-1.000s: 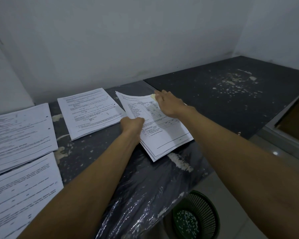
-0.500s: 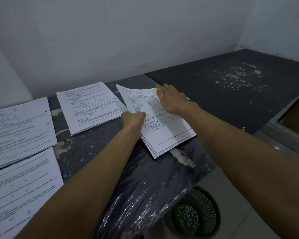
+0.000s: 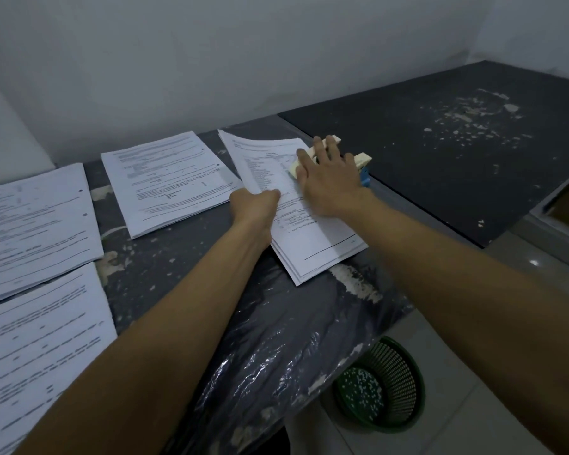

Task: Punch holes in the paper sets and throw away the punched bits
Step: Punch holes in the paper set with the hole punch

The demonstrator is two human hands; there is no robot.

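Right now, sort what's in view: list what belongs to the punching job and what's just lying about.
Job:
- paper set being punched
- hole punch
- left hand, gripping the set
- right hand, pressing the punch
- green basket with punched bits
- other paper sets

Lying about:
- plastic sheet
- dark mat

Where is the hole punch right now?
The hole punch sits on the table's far middle, under the right hand, at the right edge of the paper set the left hand grips.

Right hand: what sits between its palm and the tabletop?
Head view: the right hand presses flat on a cream-and-blue hole punch clamped over the white printed paper set's right edge.
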